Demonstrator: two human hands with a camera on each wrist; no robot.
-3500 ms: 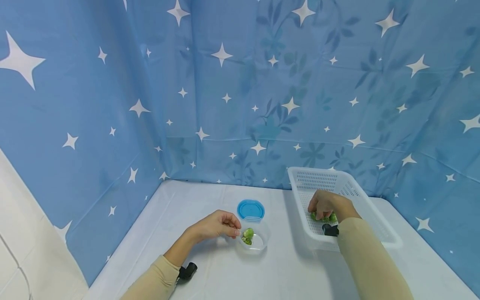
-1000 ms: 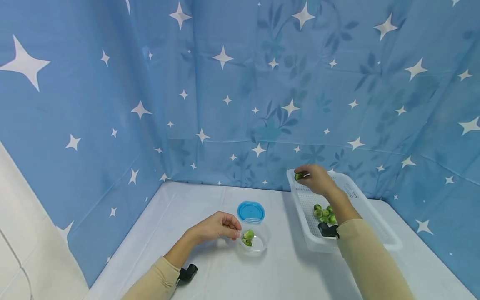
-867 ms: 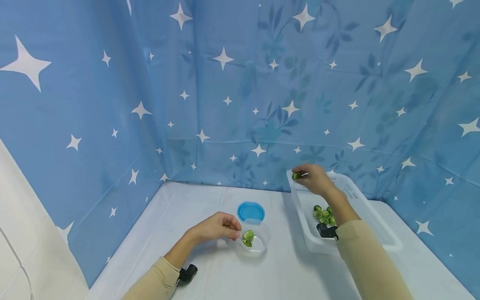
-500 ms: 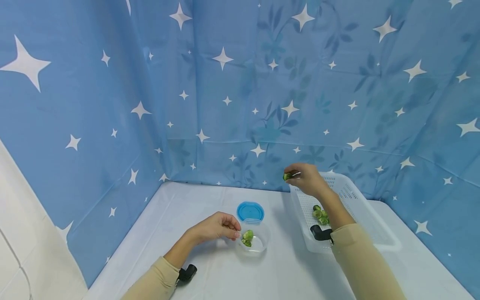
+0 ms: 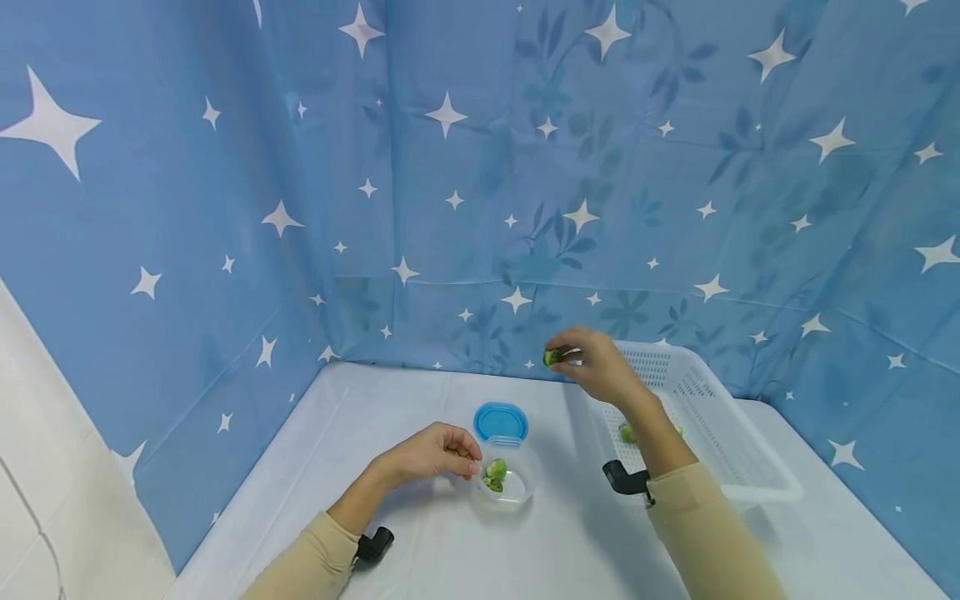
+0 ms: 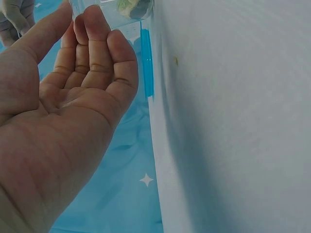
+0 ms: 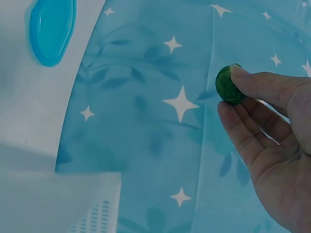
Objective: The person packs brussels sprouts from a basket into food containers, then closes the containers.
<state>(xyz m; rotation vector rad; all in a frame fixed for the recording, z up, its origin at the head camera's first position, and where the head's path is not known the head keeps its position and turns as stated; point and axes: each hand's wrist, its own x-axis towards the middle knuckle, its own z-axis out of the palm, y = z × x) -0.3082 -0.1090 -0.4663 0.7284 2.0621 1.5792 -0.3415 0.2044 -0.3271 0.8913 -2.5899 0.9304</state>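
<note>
My right hand (image 5: pixel 596 367) pinches a Brussels sprout (image 5: pixel 552 357) between thumb and fingertips, held in the air left of the white basket. In the right wrist view the sprout (image 7: pixel 228 85) looks dark green and round. My left hand (image 5: pixel 431 452) holds the left rim of a small clear plastic container (image 5: pixel 525 492) between thumb and fingers. Inside it are Brussels sprouts (image 5: pixel 496 472), lying at its left side. The left wrist view shows the left hand's palm (image 6: pixel 73 111) with fingertips at the container (image 6: pixel 114 19).
A blue lid (image 5: pixel 501 422) lies on the white table just behind the container. At right stands a white perforated basket (image 5: pixel 738 442); sprouts (image 5: pixel 628 433) in it are partly hidden by the right arm. A blue star-patterned curtain (image 5: pixel 480 208) encloses the table's back and sides.
The right hand came up out of the basket with a sprout, and has moved left past the basket's rim. The left hand has stayed at the container.
</note>
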